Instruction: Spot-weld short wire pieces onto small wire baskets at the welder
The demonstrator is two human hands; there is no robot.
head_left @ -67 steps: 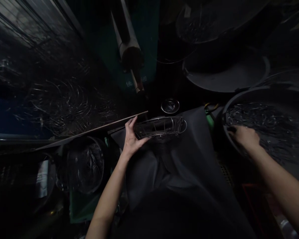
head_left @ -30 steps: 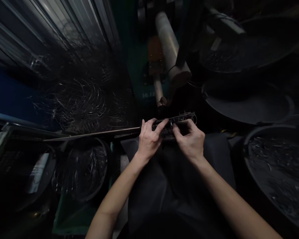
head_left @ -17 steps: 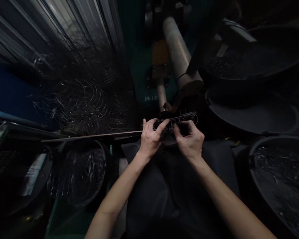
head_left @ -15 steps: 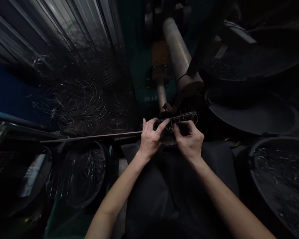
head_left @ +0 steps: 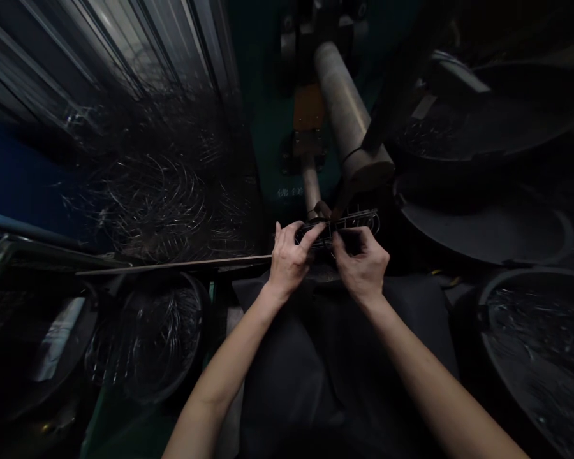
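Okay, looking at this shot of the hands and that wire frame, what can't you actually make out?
Head view only, very dim:
- Wire frame: its near part is hidden behind the left hand and right hand; wire details too small.
- Tub of wire pieces: cut off by the right edge.
- Machine cylinder: its tip is lost in shadow.
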